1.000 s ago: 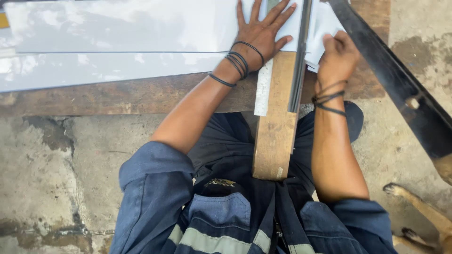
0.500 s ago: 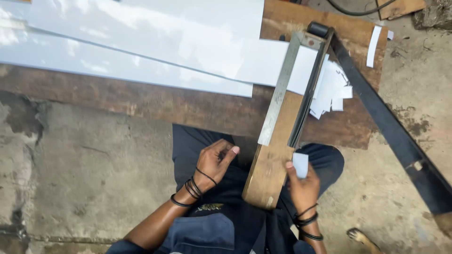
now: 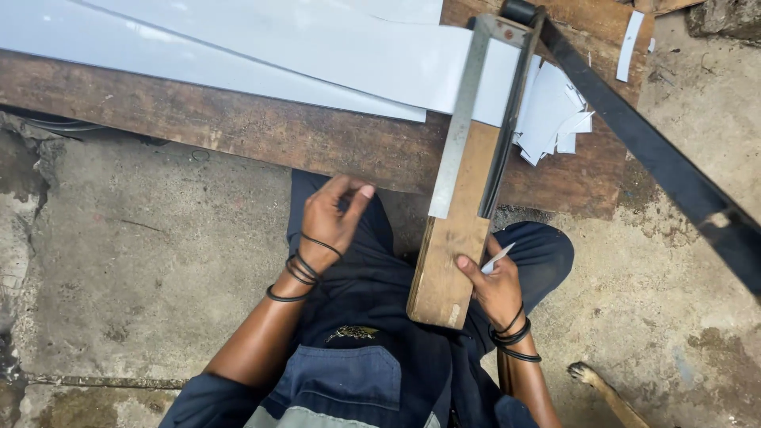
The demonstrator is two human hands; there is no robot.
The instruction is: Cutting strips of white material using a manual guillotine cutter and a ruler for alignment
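Lever (image 3: pixel 658 158) cut off at the 3 o'clock edge, its handle end out of view; pivot (image 3: pixel 519 9) clipped at 12 o'clock. Sheets (image 3: pixel 261 55) run off at 10 and 12 o'clock. Animal paw (image 3: pixel 590 374) at 5 o'clock, body out of view. Forearms and lap fill 6 o'clock, hiding the floor there.

Right hand (image 3: pixel 495 285) at 5 o'clock of centre, fingers closed on a small white slip (image 3: pixel 498 257), thumb touching the wooden block (image 3: pixel 452 254). Most of the slip hidden in the hand. Left hand (image 3: pixel 333 218) near centre, over the lap, fingers loosely curled, holding nothing, just below the bench (image 3: pixel 238 131) edge.

Steel strip (image 3: pixel 464 119) lying along the block toward 12 o'clock, across the sheet. Pile of cut slips (image 3: pixel 551 115) at 1 o'clock, between block and lever, partly under the lever. Black bands on both wrists.
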